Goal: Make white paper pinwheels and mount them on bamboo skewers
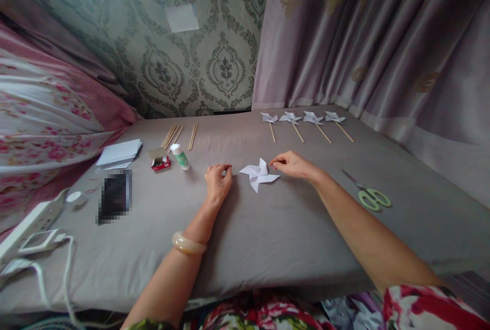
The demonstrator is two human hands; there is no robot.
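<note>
A white paper pinwheel head (259, 174) lies on the grey cloth between my two hands. My left hand (219, 183) rests just to its left, apart from it, with the fingers curled and the thumb meeting the index finger. On the other side, my right hand (294, 165) pinches its fingertips together close to the pinwheel's right blades. Whether those fingertips touch the paper, I cannot tell. Anything within either pinch is too small or hidden to make out. A glue stick (180, 157) with a white cap stands upright to the left of my left hand.
Several finished pinwheels on sticks (313, 118) lie at the back right. Green-handled scissors (368, 194) lie right of my right arm. Leftward are wooden sticks (172, 137), a small red open box (160, 160), stacked paper (119, 154), a blurred dark object (115, 196) and a power strip (28, 225).
</note>
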